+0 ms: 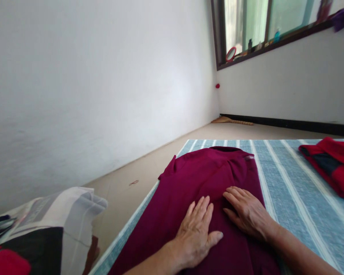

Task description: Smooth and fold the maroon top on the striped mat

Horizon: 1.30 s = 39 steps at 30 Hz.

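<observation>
Maroon garment [203,179] under palm-down hands [195,235] [248,212]

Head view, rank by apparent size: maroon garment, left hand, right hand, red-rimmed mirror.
Largest to smallest:
1. Maroon garment
2. Left hand and right hand: too alike to rank
3. Red-rimmed mirror, though it's farther from the camera, so real size is unsure

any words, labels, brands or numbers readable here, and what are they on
None can be read clearly.
Pale cloth, lower left: faint letter-like marks, too blurred.
Blue bottle and dark bottle by the window: too small to read any label.
Maroon garment: pale mark near the collar, too small to make out.
</observation>
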Available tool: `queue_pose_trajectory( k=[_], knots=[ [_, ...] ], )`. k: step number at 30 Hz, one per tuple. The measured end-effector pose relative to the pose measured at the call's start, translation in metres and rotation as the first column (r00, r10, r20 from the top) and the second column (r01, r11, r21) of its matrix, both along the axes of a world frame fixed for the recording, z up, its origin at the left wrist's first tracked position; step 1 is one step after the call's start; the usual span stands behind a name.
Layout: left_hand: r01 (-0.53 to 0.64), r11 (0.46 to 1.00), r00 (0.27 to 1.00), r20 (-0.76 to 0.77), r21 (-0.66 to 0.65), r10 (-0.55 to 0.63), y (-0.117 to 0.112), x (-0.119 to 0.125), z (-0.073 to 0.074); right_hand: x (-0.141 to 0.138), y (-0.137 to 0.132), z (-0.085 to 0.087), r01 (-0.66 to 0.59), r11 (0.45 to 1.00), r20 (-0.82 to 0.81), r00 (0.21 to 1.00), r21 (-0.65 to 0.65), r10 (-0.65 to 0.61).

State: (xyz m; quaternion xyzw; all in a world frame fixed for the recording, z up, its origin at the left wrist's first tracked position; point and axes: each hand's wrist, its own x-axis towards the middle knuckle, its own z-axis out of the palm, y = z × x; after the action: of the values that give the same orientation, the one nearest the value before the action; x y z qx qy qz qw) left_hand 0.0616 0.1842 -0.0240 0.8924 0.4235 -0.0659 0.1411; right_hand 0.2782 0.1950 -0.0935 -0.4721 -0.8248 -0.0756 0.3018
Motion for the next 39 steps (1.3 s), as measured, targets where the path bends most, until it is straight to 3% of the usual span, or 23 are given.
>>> queue_pose_trajectory(
  k=[4,9,17,20,23,26,34,39],
  knots=[
    [0.015,0.998,0.999,0.039,0.064,-0.018,0.0,-0.004,-0.011,0.0,-0.001,-0.001,0.011,0.999,-0.003,1.0,0.03,-0.011],
    [0.033,0.996,0.998,0.043,0.088,-0.037,0.001,-0.006,-0.015,0.0,-0.001,-0.002,0.004,0.999,-0.001,1.0,0.047,-0.003],
    [0.029,1.0,1.0,0.013,0.005,-0.029,0.001,-0.003,0.004,0.003,0.0,-0.002,-0.006,1.0,-0.016,1.0,0.031,0.006],
    [0.057,0.998,0.997,0.054,0.035,-0.059,-0.001,-0.008,0.01,0.003,-0.001,0.0,-0.012,1.0,-0.029,1.0,0.026,0.012],
    [0.113,0.99,0.99,0.072,0.089,-0.12,-0.008,-0.015,0.007,0.003,-0.001,0.001,-0.021,0.999,-0.042,0.999,0.027,0.022],
    [0.162,0.985,0.985,0.048,0.064,-0.165,-0.013,-0.018,0.003,0.004,-0.001,0.002,-0.021,0.999,-0.034,0.999,0.027,0.022],
    [0.162,0.987,0.986,0.038,-0.007,-0.161,-0.028,-0.012,0.013,0.005,-0.002,0.007,-0.025,1.0,-0.023,0.999,0.001,0.025],
    [0.179,0.984,0.984,-0.012,-0.022,-0.179,-0.035,-0.01,0.007,0.005,-0.002,0.009,-0.03,0.999,-0.031,0.999,-0.011,0.03]
  ],
)
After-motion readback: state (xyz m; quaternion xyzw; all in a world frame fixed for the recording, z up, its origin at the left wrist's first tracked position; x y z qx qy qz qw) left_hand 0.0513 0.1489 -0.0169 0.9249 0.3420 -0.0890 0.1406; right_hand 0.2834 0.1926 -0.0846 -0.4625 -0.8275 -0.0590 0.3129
